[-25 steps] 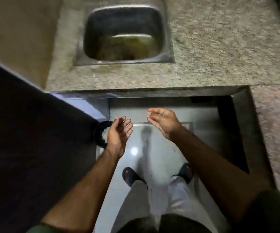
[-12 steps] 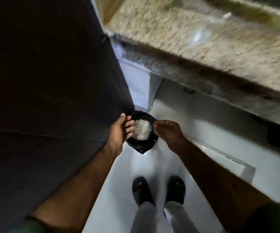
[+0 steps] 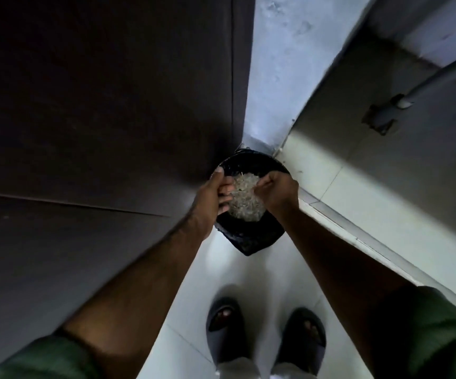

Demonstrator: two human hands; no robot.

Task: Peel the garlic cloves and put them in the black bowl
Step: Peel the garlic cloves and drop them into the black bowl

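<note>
1. My left hand [image 3: 212, 198] hangs over the 9 o'clock side of a round bin lined with a crinkled, glossy black bag [image 3: 248, 239]. Its fingers are loosely curled toward the palm, and I cannot tell whether they hold anything.
2. My right hand [image 3: 277, 191] is at the 3 o'clock side, with the fingers bunched downward over the heap. Whether they pinch something is hidden.
3. Between my hands lies a pale, flaky, papery heap of garlic skins [image 3: 246, 205], piled inside the bag.
4. A dark, matte cabinet panel [image 3: 98, 119] fills the 9 to 12 o'clock area.
5. Smooth pale floor tiles [image 3: 188, 318] and my dark rubbery slippers [image 3: 225, 326] sit at 6 o'clock.
</note>
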